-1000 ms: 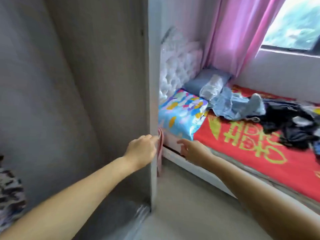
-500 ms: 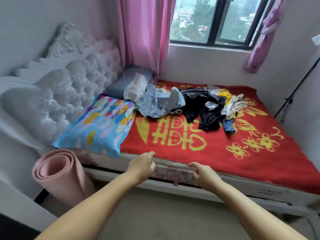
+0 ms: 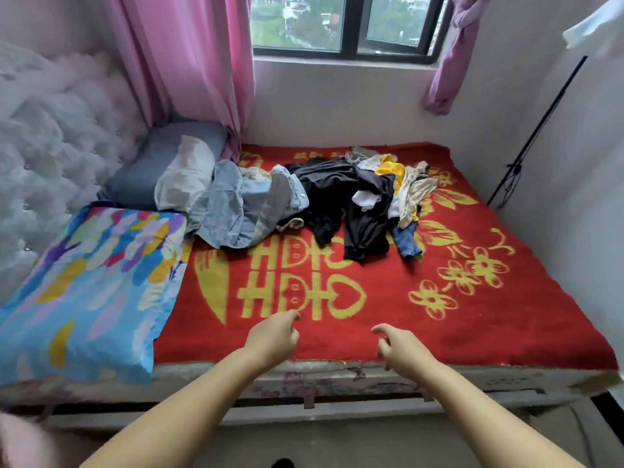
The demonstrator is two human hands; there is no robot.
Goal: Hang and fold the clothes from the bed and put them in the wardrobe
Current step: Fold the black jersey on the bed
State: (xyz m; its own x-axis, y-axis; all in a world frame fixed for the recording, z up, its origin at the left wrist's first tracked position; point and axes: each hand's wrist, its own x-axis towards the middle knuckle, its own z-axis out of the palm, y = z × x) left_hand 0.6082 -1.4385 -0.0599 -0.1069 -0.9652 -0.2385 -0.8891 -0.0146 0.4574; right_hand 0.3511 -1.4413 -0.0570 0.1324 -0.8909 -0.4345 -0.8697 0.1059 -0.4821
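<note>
Reaching over the bed [image 3: 506, 332], left hand [image 3: 271, 339] and right hand [image 3: 400, 347] hold nothing – fingers loosely curled, well short of the clothes [image 3: 324, 201] heaped mid-bed, awaiting sorting.

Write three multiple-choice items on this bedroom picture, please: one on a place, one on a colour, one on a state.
1. Where does the pile of clothes lie?
A. on the far half of the bed
B. on the floor
C. on the window sill

2. What colour is the blanket?
A. green
B. white
C. red with yellow figures

3. What do the hands hold?
A. a hanger
B. nothing
C. a shirt

Answers:
1 A: the heap lies near the window wall.
2 C: red cloth, yellow flowers.
3 B: left hand and right hand hover empty, fingers loosely curled.
</note>
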